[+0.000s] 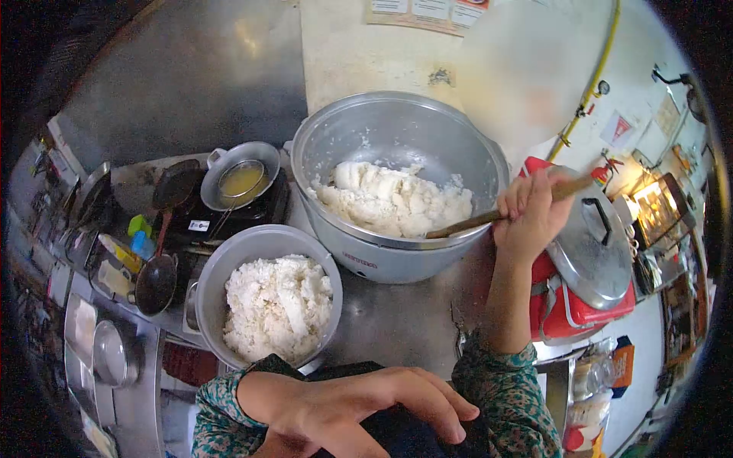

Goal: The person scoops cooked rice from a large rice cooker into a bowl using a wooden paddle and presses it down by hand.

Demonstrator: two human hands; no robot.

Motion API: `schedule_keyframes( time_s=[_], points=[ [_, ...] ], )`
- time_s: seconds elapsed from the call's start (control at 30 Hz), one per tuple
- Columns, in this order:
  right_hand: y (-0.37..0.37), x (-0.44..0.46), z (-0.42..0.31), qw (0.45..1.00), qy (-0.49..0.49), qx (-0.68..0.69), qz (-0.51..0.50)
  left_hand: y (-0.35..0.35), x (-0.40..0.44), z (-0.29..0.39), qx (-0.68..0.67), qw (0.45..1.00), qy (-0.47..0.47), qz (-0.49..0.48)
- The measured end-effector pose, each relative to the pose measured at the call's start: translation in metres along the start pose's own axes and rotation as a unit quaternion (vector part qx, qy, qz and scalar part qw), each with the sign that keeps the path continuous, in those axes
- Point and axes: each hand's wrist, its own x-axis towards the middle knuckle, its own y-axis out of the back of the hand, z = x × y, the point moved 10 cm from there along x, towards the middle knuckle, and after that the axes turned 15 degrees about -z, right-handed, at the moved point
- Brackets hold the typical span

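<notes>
My right hand (532, 210) is wrapped round the handle of a wooden paddle (469, 224). The paddle's lower end reaches over the near rim and touches the cooked rice (393, 197) inside a large grey rice cooker (397, 263). Low in the view, close to my body, my left hand (359, 404) holds nothing; its fingers are stretched and slightly bent, pointing right. Beyond it, on the left, stands a smaller grey metal pot (211, 294) with a mound of white rice (279, 305) in it.
A red cooler box (588, 317) with a metal lid (592, 244) on it stands at right. Behind the smaller pot, a pan (263, 153) holding a strainer (243, 182) and yellowish liquid sits on a black stove (271, 210). Dark frying pans (156, 284) lie further left.
</notes>
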Motion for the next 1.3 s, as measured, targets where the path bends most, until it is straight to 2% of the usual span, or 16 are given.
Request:
schedule_keyframes(
  time_s=[0.1, 0.5, 0.57, 0.6, 0.7, 0.77, 0.8, 0.83, 0.87, 0.9, 0.97, 1.0, 1.07, 1.1, 1.17, 1.3],
  points=[
    [-0.004, -0.020, -0.004, 0.998, 0.055, -0.003, -0.026, -0.004, -0.009, -0.029, 0.002, 0.992, 0.126, -0.015],
    [-0.006, -0.032, 0.002, 0.976, 0.022, -0.033, -0.212, -0.020, 0.013, 0.011, 0.056, 0.997, 0.052, -0.019],
    [-0.030, -0.025, -0.022, 0.908, -0.012, -0.224, -0.353, -0.019, -0.009, -0.017, 0.023, 0.955, 0.294, 0.032],
    [-0.034, -0.019, -0.034, 0.857, -0.029, -0.314, -0.408, -0.020, -0.014, -0.021, 0.029, 0.957, 0.287, 0.037],
    [-0.048, 0.016, -0.067, 0.845, -0.167, -0.256, -0.440, -0.035, -0.020, 0.052, 0.182, 0.975, -0.127, 0.029],
    [-0.055, 0.009, -0.043, 0.674, -0.441, -0.280, -0.523, -0.030, -0.036, 0.067, 0.271, 0.959, 0.006, 0.079],
    [-0.073, 0.022, -0.037, 0.676, -0.440, -0.284, -0.518, -0.030, -0.057, 0.072, 0.376, 0.925, 0.021, 0.056],
    [-0.075, 0.018, -0.019, 0.561, -0.523, -0.386, -0.512, -0.020, -0.079, 0.081, 0.464, 0.875, 0.092, 0.106],
    [-0.068, 0.011, -0.012, 0.430, -0.593, -0.474, -0.489, -0.004, -0.113, 0.099, 0.570, 0.776, 0.189, 0.191],
    [-0.076, 0.008, -0.005, 0.433, -0.596, -0.475, -0.482, 0.010, -0.148, 0.117, 0.653, 0.651, 0.284, 0.262],
    [-0.072, -0.029, 0.012, 0.290, -0.657, -0.451, -0.531, 0.027, -0.212, 0.148, 0.736, 0.407, 0.412, 0.350],
    [-0.070, -0.031, 0.014, 0.291, -0.660, -0.451, -0.525, 0.030, -0.238, 0.151, 0.735, 0.412, 0.411, 0.347],
    [-0.072, -0.032, 0.016, 0.329, -0.670, -0.417, -0.518, 0.027, -0.327, 0.173, 0.698, 0.106, 0.562, 0.431],
    [-0.074, -0.035, 0.017, 0.329, -0.670, -0.422, -0.514, 0.025, -0.350, 0.170, 0.699, 0.111, 0.559, 0.433],
    [-0.079, -0.041, 0.017, 0.328, -0.650, -0.445, -0.522, 0.023, -0.421, 0.161, 0.551, 0.281, 0.495, 0.610],
    [-0.099, -0.048, 0.017, 0.309, -0.629, -0.490, -0.519, 0.023, -0.428, 0.156, 0.578, 0.324, 0.422, 0.618]
  ],
)
